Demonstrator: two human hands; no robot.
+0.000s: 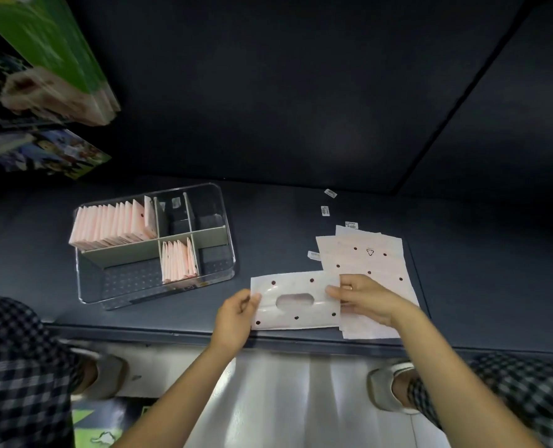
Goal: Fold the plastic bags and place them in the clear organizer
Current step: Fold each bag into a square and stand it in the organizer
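Left grip: the left hand [236, 313] is pinched on the bag's left edge, so the sheet is kept taut.
Right grip: the right hand [364, 297] is pinched on the right edge, probably for folding.
Bag [296, 300]: held flat at the bench [301, 218] front edge; pale, dotted, with an oval handle hole.
Stack [365, 260]: unfolded bags are kept beside it.
Organizer [157, 244]: folded bags are stood in two compartments.

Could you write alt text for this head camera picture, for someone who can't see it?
A person's left hand and right hand hold a flat plastic bag by its two ends over a dark table. Beside it lies a pile of unfolded bags; to the left, a clear organizer already holds rows of folded pink bags.
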